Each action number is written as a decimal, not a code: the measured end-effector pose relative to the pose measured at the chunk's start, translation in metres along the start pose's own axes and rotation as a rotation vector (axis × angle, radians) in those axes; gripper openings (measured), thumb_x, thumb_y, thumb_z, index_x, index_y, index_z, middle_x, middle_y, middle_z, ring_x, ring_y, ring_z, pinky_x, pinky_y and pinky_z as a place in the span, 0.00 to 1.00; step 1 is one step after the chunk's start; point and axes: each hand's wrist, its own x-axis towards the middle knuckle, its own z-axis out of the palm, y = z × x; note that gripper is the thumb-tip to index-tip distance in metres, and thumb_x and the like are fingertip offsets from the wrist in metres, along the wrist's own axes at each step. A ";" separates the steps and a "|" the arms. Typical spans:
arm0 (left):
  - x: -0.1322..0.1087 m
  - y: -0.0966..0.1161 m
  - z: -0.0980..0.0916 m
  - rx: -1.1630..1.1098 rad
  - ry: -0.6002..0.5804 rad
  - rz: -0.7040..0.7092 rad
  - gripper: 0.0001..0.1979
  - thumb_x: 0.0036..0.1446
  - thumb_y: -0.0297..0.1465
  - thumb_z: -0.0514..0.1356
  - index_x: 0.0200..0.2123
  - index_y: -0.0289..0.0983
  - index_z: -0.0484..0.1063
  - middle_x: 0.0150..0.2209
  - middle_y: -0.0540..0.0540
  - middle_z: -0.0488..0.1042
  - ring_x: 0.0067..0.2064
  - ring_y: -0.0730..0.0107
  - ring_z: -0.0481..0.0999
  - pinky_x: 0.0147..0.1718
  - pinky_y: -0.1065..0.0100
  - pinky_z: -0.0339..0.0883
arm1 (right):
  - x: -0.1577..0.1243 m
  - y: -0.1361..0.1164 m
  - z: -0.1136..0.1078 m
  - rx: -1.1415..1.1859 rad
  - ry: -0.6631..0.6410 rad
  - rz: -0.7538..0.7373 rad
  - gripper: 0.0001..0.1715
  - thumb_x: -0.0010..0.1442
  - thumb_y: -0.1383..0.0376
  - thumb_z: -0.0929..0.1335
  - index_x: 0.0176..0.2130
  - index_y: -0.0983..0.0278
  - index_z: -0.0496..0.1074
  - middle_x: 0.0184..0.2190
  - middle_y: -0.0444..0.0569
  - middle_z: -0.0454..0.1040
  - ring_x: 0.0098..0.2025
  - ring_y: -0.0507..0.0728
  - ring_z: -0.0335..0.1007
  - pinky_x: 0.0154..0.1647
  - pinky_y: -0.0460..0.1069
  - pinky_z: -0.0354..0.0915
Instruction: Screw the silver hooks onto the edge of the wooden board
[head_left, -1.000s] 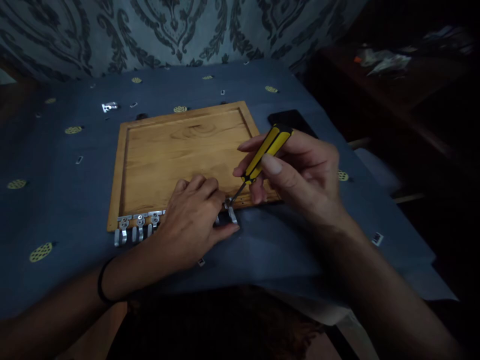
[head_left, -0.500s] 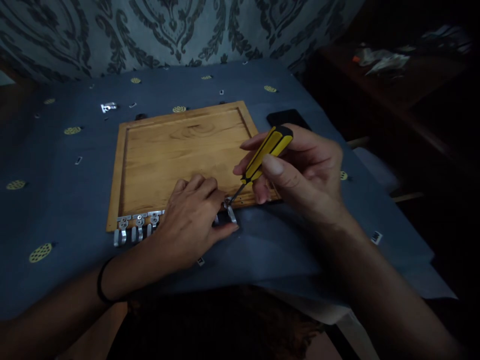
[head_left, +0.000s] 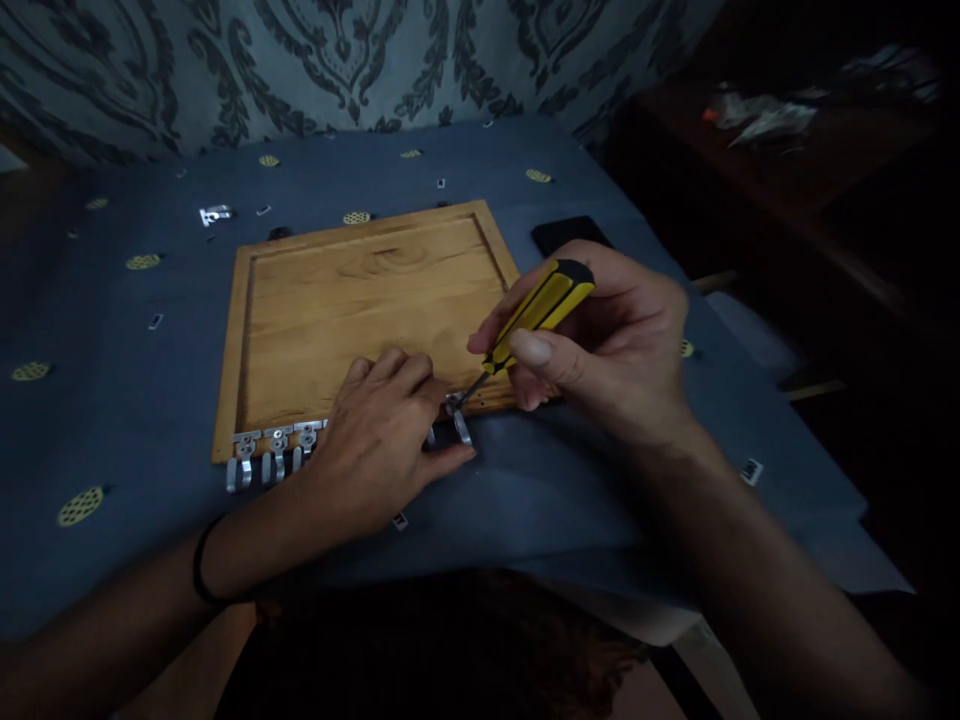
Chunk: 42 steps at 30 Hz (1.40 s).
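Note:
A wooden board (head_left: 375,310) with a raised frame lies flat in front of me. Several metal hooks (head_left: 244,460) sit along its near edge, some covered by my left hand. My left hand (head_left: 382,435) rests over that edge, fingers curled, index finger and thumb closed about the rightmost hook (head_left: 463,425). In my right hand (head_left: 615,340) is a screwdriver (head_left: 536,315) with a yellow and black handle. It slants down to the left, its tip at the top of that hook; the screw itself is too small to make out.
A blue patterned cloth (head_left: 90,400) covers the table. Beyond the board lies a loose metal hook (head_left: 216,214), and a dark phone-like slab (head_left: 570,235) is at its back right corner. Crumpled plastic (head_left: 772,120) lies on a dark surface to the right.
My right hand has shifted slightly, its fingers resettling round the screwdriver, and the handle has turned a little. My left hand stays on the hook.

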 end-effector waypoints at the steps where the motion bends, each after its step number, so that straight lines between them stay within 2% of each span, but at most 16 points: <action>1: 0.000 0.000 0.000 -0.002 0.001 0.000 0.15 0.58 0.41 0.69 0.41 0.36 0.77 0.42 0.43 0.76 0.46 0.53 0.71 0.42 0.54 0.63 | -0.001 0.000 0.000 0.007 -0.005 0.001 0.14 0.54 0.54 0.78 0.36 0.58 0.79 0.27 0.42 0.79 0.15 0.49 0.68 0.09 0.45 0.61; 4: 0.000 0.000 0.000 -0.009 0.008 -0.003 0.15 0.58 0.42 0.69 0.40 0.36 0.76 0.42 0.43 0.76 0.46 0.52 0.70 0.43 0.54 0.63 | -0.002 0.001 -0.002 0.008 -0.027 0.017 0.14 0.59 0.53 0.75 0.41 0.59 0.80 0.30 0.44 0.81 0.16 0.48 0.68 0.11 0.45 0.63; 7: -0.001 0.000 0.001 -0.009 0.013 0.001 0.16 0.58 0.41 0.69 0.41 0.35 0.77 0.42 0.43 0.76 0.46 0.52 0.71 0.43 0.54 0.64 | -0.002 0.000 -0.002 0.002 -0.031 0.022 0.13 0.58 0.54 0.76 0.36 0.60 0.80 0.28 0.43 0.80 0.15 0.47 0.67 0.12 0.45 0.63; 11: -0.002 -0.001 0.001 -0.004 0.022 0.018 0.16 0.57 0.41 0.70 0.41 0.35 0.77 0.41 0.42 0.76 0.46 0.51 0.71 0.42 0.53 0.64 | 0.000 -0.001 0.001 0.000 -0.013 -0.019 0.15 0.53 0.54 0.79 0.29 0.61 0.77 0.24 0.42 0.77 0.14 0.47 0.65 0.10 0.45 0.62; 17: -0.001 -0.001 0.000 -0.005 0.019 0.020 0.16 0.58 0.41 0.69 0.39 0.34 0.77 0.41 0.43 0.76 0.45 0.53 0.71 0.41 0.54 0.64 | -0.001 0.004 0.002 -0.027 0.153 -0.090 0.13 0.57 0.53 0.77 0.31 0.59 0.78 0.28 0.42 0.79 0.16 0.47 0.64 0.10 0.46 0.59; 21: 0.000 0.000 0.000 -0.004 0.017 0.017 0.17 0.57 0.41 0.71 0.40 0.34 0.77 0.41 0.43 0.77 0.45 0.53 0.71 0.41 0.55 0.63 | -0.001 0.007 0.002 -0.028 0.195 -0.120 0.11 0.57 0.55 0.77 0.31 0.58 0.79 0.27 0.42 0.79 0.19 0.49 0.67 0.10 0.46 0.59; 30: -0.001 -0.001 0.001 -0.005 0.029 0.029 0.18 0.56 0.42 0.71 0.41 0.33 0.77 0.42 0.43 0.77 0.45 0.52 0.72 0.41 0.54 0.64 | 0.001 0.005 0.005 -0.018 0.147 -0.067 0.17 0.55 0.51 0.78 0.29 0.60 0.76 0.27 0.41 0.77 0.16 0.45 0.64 0.12 0.43 0.61; 36: -0.001 -0.001 0.001 0.003 0.034 0.025 0.18 0.56 0.42 0.71 0.42 0.34 0.78 0.42 0.42 0.77 0.46 0.51 0.72 0.41 0.54 0.64 | 0.001 0.007 0.003 0.010 0.080 -0.058 0.15 0.57 0.54 0.77 0.30 0.61 0.76 0.27 0.41 0.78 0.15 0.45 0.64 0.12 0.43 0.61; 42: 0.000 -0.001 0.001 0.000 0.041 0.026 0.19 0.56 0.42 0.71 0.42 0.33 0.78 0.41 0.42 0.76 0.45 0.51 0.72 0.41 0.54 0.64 | 0.002 0.004 0.003 0.024 0.066 -0.047 0.13 0.54 0.57 0.79 0.31 0.61 0.78 0.25 0.42 0.77 0.16 0.46 0.67 0.12 0.43 0.63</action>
